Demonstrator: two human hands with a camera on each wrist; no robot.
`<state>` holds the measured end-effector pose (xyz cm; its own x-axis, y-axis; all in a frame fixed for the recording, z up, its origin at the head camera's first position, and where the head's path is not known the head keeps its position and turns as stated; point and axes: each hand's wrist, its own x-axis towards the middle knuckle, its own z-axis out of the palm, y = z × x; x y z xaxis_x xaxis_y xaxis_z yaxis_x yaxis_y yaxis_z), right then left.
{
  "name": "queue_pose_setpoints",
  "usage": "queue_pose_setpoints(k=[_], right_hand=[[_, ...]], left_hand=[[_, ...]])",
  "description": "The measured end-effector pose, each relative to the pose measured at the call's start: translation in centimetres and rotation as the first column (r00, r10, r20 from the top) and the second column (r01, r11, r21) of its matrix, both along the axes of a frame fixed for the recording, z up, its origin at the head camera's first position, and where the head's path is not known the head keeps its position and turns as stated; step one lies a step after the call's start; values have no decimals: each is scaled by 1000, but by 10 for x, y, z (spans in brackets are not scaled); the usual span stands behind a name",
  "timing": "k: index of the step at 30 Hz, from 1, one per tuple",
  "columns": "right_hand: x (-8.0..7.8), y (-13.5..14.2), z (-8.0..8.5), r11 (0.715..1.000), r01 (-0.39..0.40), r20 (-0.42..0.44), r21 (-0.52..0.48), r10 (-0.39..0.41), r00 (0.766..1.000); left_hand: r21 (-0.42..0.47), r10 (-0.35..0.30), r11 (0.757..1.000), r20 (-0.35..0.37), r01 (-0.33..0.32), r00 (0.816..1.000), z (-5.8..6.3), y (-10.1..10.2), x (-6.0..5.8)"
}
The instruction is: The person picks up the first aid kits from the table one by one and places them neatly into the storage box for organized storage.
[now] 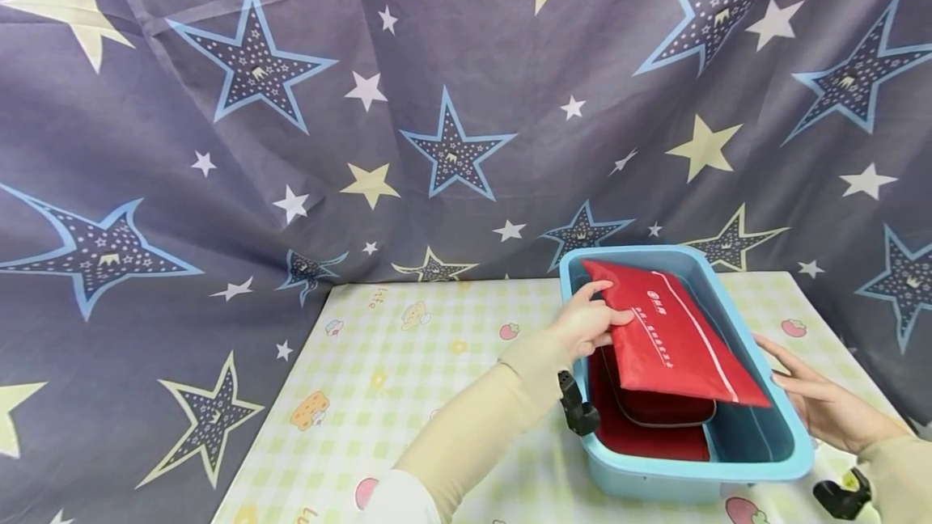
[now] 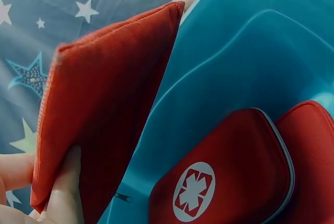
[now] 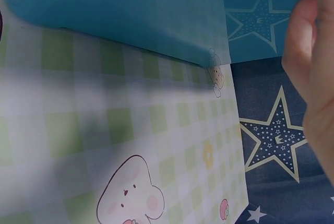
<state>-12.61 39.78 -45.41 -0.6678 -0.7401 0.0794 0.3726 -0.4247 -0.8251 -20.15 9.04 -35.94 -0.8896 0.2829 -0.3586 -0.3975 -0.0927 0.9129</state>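
Note:
A flat red zip pouch [image 1: 677, 338] with white print is tilted over the blue plastic bin [image 1: 790, 459]. My left hand [image 1: 588, 320] pinches its left edge between thumb and fingers; the left wrist view shows the pouch [image 2: 104, 98] raised on its side. Below it in the bin lies a red zip case [image 2: 224, 172] with a white cross emblem, and another red item [image 2: 313, 145] is beside that. My right hand [image 1: 823, 399] touches the bin's right outer wall with extended fingers; in the right wrist view part of this hand [image 3: 313, 51] shows against the blue wall.
The bin stands on a table with a green checked cloth [image 1: 437, 362] printed with cartoon figures. A dark curtain [image 1: 451, 47] with stars hangs right behind the table. Black wrist-camera mounts [image 1: 578, 404] sit on both wrists.

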Motion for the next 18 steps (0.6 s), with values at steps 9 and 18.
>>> queue_pose_setpoints(k=[9, 18], right_hand=[[0, -5, 2, 997, -45, 27, -58, 47, 999], [0, -5, 0, 995, -63, 32, -76, 66, 997]], left_hand=[[-16, 15, 1000, -5, -15, 1000, -5, 10, -1], [-13, 20, 1000, -7, -20, 1000, -11, 13, -4]])
